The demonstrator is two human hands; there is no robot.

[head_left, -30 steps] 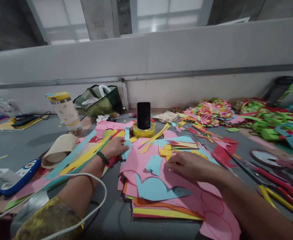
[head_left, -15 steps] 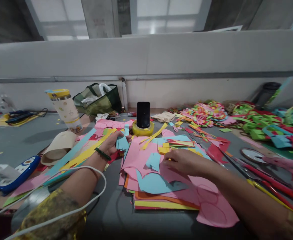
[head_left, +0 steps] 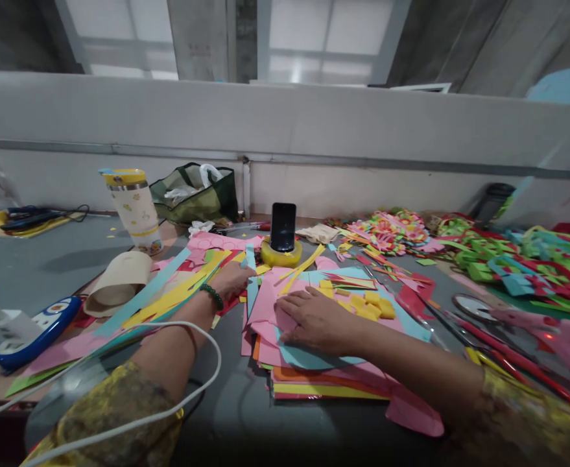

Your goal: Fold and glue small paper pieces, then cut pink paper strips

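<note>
My left hand (head_left: 231, 282) is closed, its fingertips pinching a light blue paper strip (head_left: 251, 295) left of the paper stack. My right hand (head_left: 316, 318) lies flat, palm down and fingers stretched leftward, on that stack of coloured sheets (head_left: 328, 390). Pink paper (head_left: 265, 305) with drawn outlines and a cut blue sheet (head_left: 308, 358) form its top. Whatever lies beneath the right palm is hidden. Small yellow folded pieces (head_left: 369, 305) sit on the stack just beyond the right wrist. Long yellow strips (head_left: 168, 298) spread beside my left forearm.
A phone (head_left: 283, 227) stands in a yellow tape roll (head_left: 281, 255) behind the stack. Scissors (head_left: 503, 344) and a pink glue gun (head_left: 552, 331) lie right. A tumbler (head_left: 133, 211), cardboard tube (head_left: 119, 282) and blue power strip (head_left: 41, 331) are left. A white cable (head_left: 214, 370) crosses my left arm.
My right hand has moved left and flattened over the spot where a small blue piece lay, uncovering yellow pieces. My left hand has turned over, its fingers now pointing right.
</note>
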